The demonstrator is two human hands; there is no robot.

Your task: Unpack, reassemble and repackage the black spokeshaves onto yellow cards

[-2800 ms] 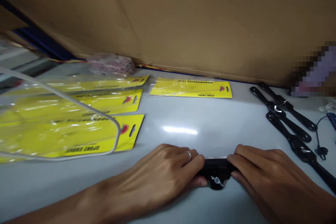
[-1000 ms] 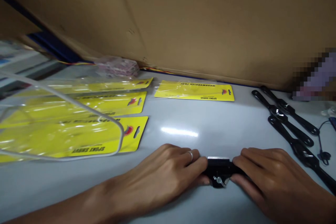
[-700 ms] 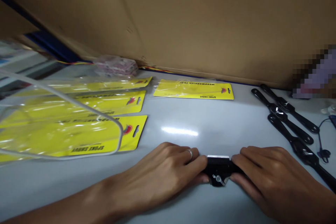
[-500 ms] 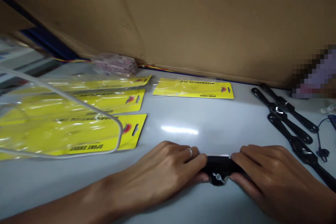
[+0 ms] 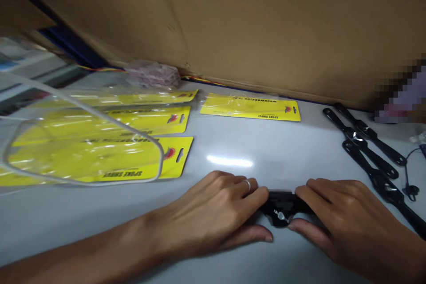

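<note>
Between my two hands a black spokeshave (image 5: 281, 204) is held low over the grey table, its silvery wing screw facing me and the blade edge on the far side. My left hand (image 5: 222, 208), with a ring on one finger, grips one handle; its thumb stretches out beneath, off the body. The other handle lies within the curled fingers of my right hand (image 5: 346, 217), whose thumb touches the body near the screw. Both handles are mostly hidden by my fingers.
Several yellow cards in clear plastic packaging (image 5: 100, 159) lie at left, with a white cable (image 5: 162, 159) looped over them. Another yellow card (image 5: 253, 107) lies farther back. Three black spokeshaves (image 5: 388, 188) rest at right. Brown cardboard (image 5: 266, 26) walls off the back.
My left thumb has come away from the spokeshave body and now points outward. The spokeshave looks slightly tilted back. The whole view has shifted a little.
</note>
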